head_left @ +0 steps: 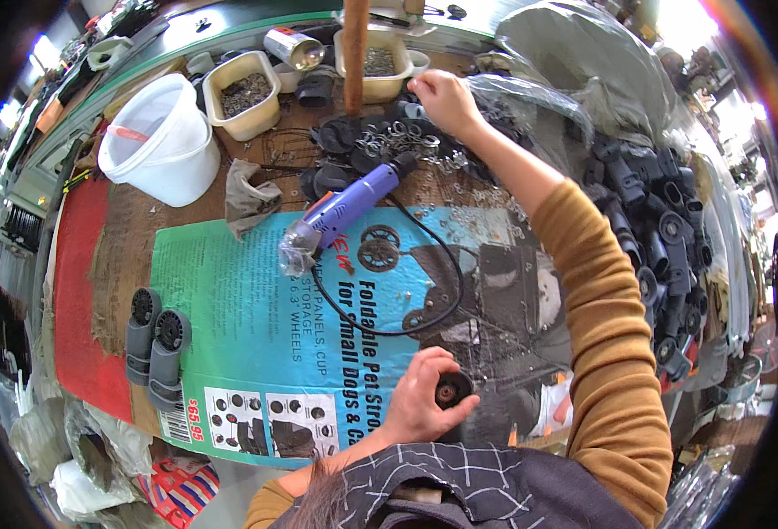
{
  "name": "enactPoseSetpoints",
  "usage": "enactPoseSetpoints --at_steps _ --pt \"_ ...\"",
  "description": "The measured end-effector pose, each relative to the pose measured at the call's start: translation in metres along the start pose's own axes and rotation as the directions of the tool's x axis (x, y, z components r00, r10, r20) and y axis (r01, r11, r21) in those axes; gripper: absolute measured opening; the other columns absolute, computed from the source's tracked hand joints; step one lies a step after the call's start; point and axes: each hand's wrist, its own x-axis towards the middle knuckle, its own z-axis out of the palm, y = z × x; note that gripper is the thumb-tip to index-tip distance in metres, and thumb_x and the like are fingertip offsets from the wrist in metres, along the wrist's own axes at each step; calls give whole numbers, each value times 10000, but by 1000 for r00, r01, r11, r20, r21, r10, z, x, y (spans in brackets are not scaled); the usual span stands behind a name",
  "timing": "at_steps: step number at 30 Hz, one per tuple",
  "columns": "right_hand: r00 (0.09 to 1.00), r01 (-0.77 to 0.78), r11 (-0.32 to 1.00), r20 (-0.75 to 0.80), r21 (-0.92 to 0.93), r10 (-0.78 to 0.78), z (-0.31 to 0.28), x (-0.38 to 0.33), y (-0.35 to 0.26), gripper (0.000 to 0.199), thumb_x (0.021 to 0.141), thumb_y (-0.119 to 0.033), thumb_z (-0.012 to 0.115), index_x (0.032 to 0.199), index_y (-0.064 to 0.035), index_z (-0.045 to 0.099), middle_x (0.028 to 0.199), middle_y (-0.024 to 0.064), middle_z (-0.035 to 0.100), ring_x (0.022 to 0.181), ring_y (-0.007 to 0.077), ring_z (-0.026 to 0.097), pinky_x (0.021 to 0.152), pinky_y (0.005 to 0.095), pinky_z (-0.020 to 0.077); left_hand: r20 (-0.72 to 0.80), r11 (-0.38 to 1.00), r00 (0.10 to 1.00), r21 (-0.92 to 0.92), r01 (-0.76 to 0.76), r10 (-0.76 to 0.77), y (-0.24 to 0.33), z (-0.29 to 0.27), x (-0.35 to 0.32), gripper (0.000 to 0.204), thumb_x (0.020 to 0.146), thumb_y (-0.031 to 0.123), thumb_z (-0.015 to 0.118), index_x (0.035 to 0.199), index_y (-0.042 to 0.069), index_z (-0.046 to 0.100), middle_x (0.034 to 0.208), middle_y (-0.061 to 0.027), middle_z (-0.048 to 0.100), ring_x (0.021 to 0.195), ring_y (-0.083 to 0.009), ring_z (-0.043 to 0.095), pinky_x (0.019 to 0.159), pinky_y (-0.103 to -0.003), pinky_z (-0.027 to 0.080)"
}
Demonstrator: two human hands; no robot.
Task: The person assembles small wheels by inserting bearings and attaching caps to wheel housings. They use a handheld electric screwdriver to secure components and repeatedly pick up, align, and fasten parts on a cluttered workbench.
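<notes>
The left hand (424,397) grips a round black part (453,388), thumb and fingers around it, over the near side of a printed cardboard sheet (195,291). The right hand (446,101) has its fingers drawn together beside a cream tub (384,88) of small hardware; I cannot tell whether they pinch anything. The sheet carries bold dark lettering turned sideways, a red scrawl, small product pictures, and at its near left corner a barcode with large red figures. A purple power tool (353,207) lies across the far edge of the sheet — its black cable (459,291) loops over the print between the hands. A brown post (354,53) partly hides the tub. Black parts (662,229) are heaped at the right; a white bucket (177,150) stands far left.
</notes>
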Motion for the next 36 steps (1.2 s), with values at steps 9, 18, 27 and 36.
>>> enactPoseSetpoints --at_steps 9,18,27,36 --pt "878 411 828 409 -381 -247 114 144 83 334 850 -361 591 869 -35 661 825 157 671 744 308 644 696 413 504 40 994 993 -19 109 -108 -6 -3 1 522 697 299 819 1088 107 530 1111 -97 546 1015 -291 568 866 -399 476" --pt "900 231 865 436 -446 -16 105 132 87 336 872 -352 582 854 -24 656 790 140 654 694 277 617 669 394 496 16 994 995 -45 99 -98 -7 -2 2 498 695 237 788 1105 129 526 1112 -76 512 989 -284 569 823 -405 480" --pt "914 225 879 405 -420 -41 71 119 86 343 895 -343 573 840 -14 652 755 123 637 644 246 591 642 375 488 21 996 996 5 90 -90 -7 -3 3 514 666 266 832 1070 120 550 1104 -88 532 961 -289 586 829 -397 490" --pt "847 -168 974 484 -154 223 -81 -132 -27 414 923 -351 578 719 7 617 630 166 583 531 227 538 543 387 452 -15 999 999 15 39 -39 -8 -3 4 544 633 214 848 1052 59 538 1102 -170 535 1025 -324 553 867 -409 478"
